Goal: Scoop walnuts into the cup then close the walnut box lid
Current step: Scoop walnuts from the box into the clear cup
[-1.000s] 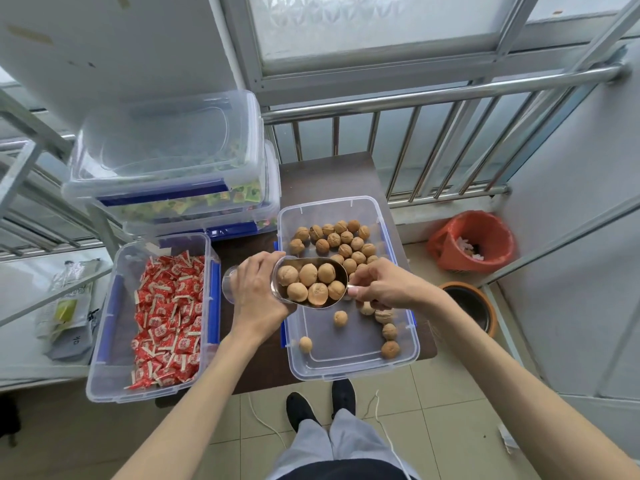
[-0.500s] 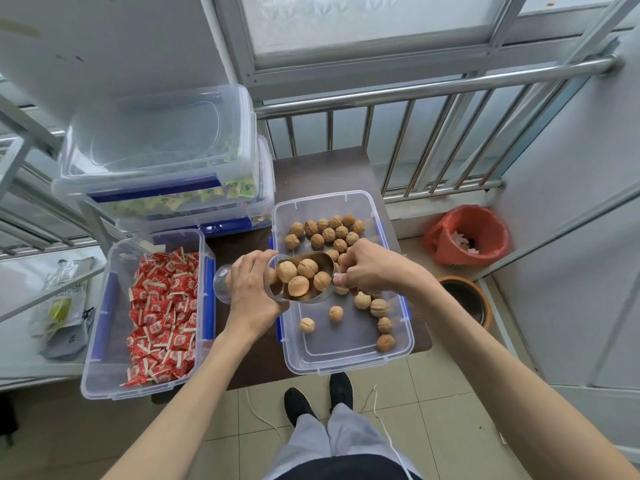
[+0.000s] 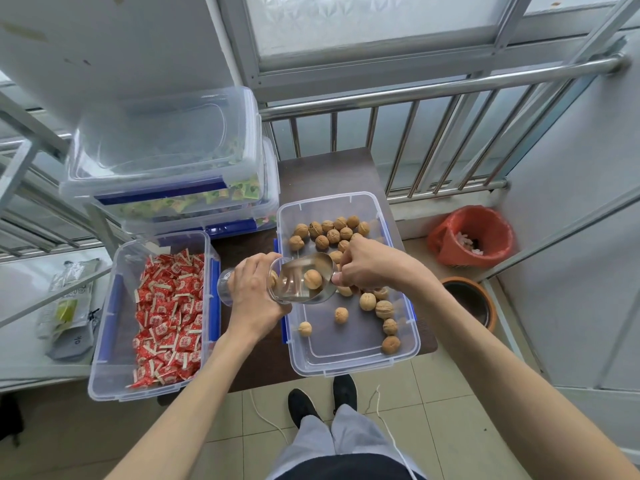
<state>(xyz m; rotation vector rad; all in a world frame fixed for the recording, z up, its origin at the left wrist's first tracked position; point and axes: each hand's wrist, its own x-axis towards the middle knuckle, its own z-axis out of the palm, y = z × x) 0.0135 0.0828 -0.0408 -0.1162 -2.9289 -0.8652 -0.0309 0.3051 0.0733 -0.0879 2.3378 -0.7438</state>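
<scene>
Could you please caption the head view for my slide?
Right hand tips metal scoop of walnuts into cup held by left hand.

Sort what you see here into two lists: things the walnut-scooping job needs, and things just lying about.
Needed: cup in the left hand; scoop in the right hand; walnuts; walnut box.

Lying about: sweets box; stacked boxes; red bin; packets on the left; railing.
</scene>
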